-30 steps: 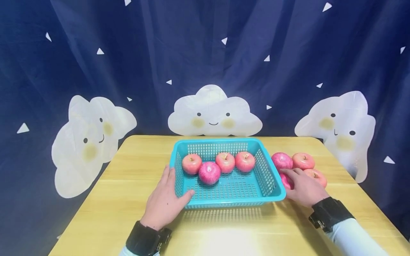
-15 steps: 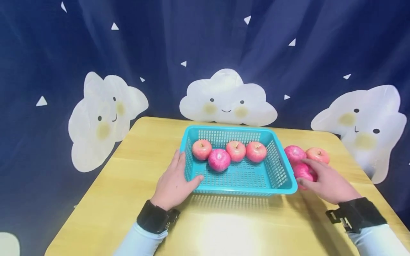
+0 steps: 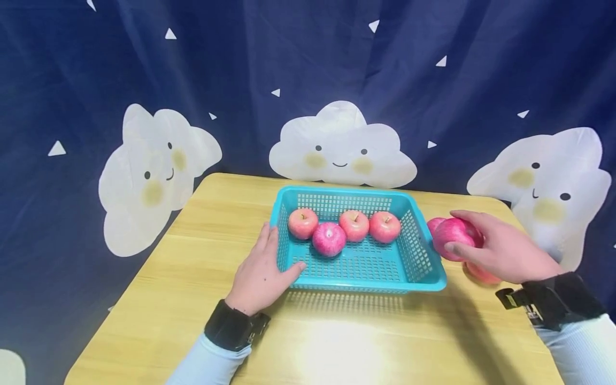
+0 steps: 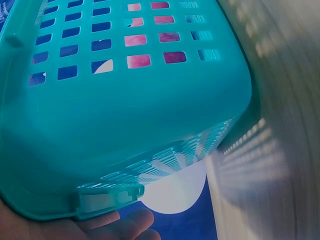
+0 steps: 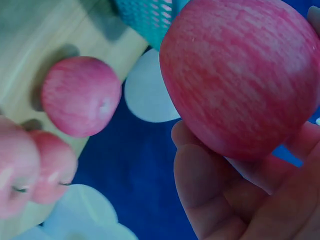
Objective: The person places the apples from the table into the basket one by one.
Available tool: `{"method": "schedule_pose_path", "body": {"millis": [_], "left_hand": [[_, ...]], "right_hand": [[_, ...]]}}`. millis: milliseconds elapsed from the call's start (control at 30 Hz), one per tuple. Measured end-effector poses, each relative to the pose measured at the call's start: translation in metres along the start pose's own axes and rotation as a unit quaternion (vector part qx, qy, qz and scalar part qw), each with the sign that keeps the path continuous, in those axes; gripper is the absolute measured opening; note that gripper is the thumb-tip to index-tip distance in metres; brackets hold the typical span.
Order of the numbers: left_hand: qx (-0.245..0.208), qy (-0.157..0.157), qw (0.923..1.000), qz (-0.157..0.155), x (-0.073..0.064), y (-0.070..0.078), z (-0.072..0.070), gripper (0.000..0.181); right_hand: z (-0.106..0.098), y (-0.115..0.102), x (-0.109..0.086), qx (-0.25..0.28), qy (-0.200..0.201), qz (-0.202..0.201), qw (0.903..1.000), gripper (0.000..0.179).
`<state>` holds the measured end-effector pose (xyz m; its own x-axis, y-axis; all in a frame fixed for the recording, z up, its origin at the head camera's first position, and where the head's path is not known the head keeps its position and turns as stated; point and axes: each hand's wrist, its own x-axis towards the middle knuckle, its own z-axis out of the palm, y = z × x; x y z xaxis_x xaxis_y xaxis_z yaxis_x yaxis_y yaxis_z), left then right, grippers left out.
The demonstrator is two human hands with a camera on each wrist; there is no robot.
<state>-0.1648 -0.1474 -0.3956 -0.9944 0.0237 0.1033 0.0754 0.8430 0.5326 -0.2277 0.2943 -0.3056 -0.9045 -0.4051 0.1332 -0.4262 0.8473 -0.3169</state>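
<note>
My right hand grips a deep pink-red apple, raised beside the right end of a turquoise plastic basket. In the right wrist view, curled fingers support the held apple. My left hand rests against the basket's left side, its fingers straight along the outside and the thumb over the front rim. Under the rim, those fingers show in the left wrist view. Several apples sit inside the basket: a darker apple in front of paler ones, including a middle apple.
Right of the basket, a darker apple peeks out behind the held one, and a paler apple lies partly under my hand. Another pale apple shows in the right wrist view. The wooden table backs onto a blue cloud-patterned curtain.
My right hand has closed round the darker front apple and lifted it up from the table. The head view has shifted. My left hand stays at the basket's left side.
</note>
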Motion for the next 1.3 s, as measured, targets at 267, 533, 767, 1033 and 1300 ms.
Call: {"method": "schedule_pose_path", "body": {"millis": [267,533,767,1033,1300], "left_hand": [[-0.002,0.005,1.0000,-0.004,-0.001,0.001,-0.002,0.104],[0.004,-0.001,1.0000,-0.006,-0.003,0.000,0.000,0.105],[0.001,0.000,1.0000,-0.009,-0.003,0.001,-0.001,0.106],[0.003,0.006,1.0000,-0.002,-0.002,0.000,-0.001,0.104],[0.000,0.004,1.0000,-0.004,-0.004,0.001,0.000,0.103]], "right_hand": [[-0.002,-0.029,0.021,-0.023,-0.020,-0.034,0.9990,0.076],[0.004,-0.045,0.034,-0.017,-0.041,-0.068,0.9967,0.067],[0.007,-0.065,0.045,-0.033,-0.053,-0.105,0.9925,0.065],[0.017,-0.099,0.064,-0.071,-0.077,-0.140,0.9845,0.066],[0.030,-0.135,0.082,-0.097,-0.101,-0.184,0.9728,0.067]]}}
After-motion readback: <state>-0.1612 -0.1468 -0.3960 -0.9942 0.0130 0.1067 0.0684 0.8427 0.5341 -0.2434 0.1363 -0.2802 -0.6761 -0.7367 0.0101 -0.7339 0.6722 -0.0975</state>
